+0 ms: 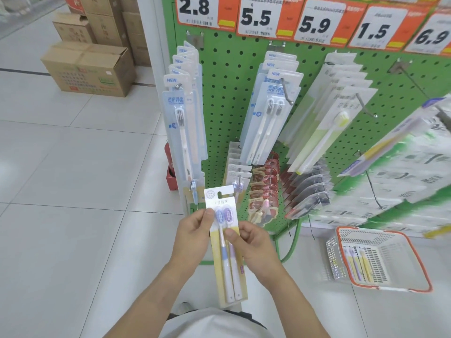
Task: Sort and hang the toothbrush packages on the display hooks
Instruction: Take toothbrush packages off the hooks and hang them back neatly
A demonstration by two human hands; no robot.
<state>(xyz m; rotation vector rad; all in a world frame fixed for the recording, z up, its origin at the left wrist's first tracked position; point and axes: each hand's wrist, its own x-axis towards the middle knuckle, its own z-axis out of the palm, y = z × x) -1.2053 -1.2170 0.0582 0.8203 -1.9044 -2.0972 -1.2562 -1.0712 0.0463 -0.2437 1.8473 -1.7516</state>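
holding a twin toothbrush pack (225, 240) at centre frame, left hand (194, 231) pinching its upper edge, right hand (251, 240) gripping its side, basket (380, 259) lower right

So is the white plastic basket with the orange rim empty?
Not empty: the white plastic basket with the orange rim holds toothbrush packages lying inside.
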